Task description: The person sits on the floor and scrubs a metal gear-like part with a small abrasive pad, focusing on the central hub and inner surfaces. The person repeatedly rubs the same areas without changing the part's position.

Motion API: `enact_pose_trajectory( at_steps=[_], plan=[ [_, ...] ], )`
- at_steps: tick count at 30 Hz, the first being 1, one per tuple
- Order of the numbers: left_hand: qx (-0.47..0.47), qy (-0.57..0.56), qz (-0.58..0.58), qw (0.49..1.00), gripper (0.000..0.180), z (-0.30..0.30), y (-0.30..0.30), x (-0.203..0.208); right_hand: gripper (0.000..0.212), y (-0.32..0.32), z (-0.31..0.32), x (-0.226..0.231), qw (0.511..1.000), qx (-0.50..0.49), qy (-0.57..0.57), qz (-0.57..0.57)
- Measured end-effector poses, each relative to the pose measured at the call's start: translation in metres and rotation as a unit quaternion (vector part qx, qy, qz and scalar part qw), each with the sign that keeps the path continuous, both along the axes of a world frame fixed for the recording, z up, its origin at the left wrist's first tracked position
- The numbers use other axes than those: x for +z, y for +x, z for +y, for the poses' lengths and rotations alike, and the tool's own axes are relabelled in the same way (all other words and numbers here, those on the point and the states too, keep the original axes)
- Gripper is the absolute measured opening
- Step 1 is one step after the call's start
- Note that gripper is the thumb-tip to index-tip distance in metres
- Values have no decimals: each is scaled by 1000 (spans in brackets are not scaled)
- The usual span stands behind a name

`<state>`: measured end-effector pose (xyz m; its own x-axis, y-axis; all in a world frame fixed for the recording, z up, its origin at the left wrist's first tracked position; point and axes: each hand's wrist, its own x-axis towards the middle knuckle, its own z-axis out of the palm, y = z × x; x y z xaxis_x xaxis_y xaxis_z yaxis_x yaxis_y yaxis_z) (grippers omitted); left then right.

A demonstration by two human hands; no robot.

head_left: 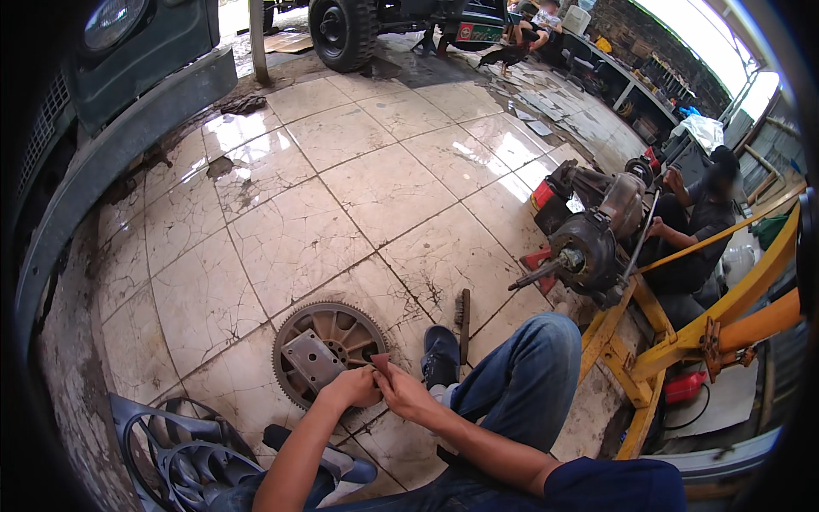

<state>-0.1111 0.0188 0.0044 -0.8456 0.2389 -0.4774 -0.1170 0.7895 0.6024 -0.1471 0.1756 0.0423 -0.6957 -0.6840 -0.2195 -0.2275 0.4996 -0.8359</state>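
Note:
Both hands meet above a toothed flywheel (367,317) lying on the tiled floor. A flat grey metal plate (313,357) with several holes rests on top of it. My right hand (408,396) pinches a small reddish-brown piece that looks like sandpaper (381,364), its end sticking up past the fingers. Curled closed, my left hand (351,388) touches the right fingers at the sheet's lower end; what lies inside its grip is hidden. A brush with a long handle (462,324) lies by my shoe, right of the flywheel.
At right, a greasy axle or gearbox assembly (597,226) sits on red stands beside a yellow hoist frame (648,358). A person (704,213) crouches behind it, holding a long bar. A vehicle bumper (128,128) borders the left; a grey plastic fan-like part (200,456) lies lower left. A rooster (505,55) stands far back.

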Motion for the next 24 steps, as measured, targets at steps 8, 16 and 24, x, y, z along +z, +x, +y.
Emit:
enact_pose_trajectory(
  at_steps=[8,16,24],
  plan=[
    [-25,-12,4,1000,32,2,-2,3,34,0,0,5,1000,5,-17,16],
    [-2,-6,-11,1000,34,1,0,-3,37,-5,-4,5,998,-5,47,-42],
    [-11,-18,3,1000,40,2,1,-5,49,-7,-1,11,997,43,54,-44]
  ],
)
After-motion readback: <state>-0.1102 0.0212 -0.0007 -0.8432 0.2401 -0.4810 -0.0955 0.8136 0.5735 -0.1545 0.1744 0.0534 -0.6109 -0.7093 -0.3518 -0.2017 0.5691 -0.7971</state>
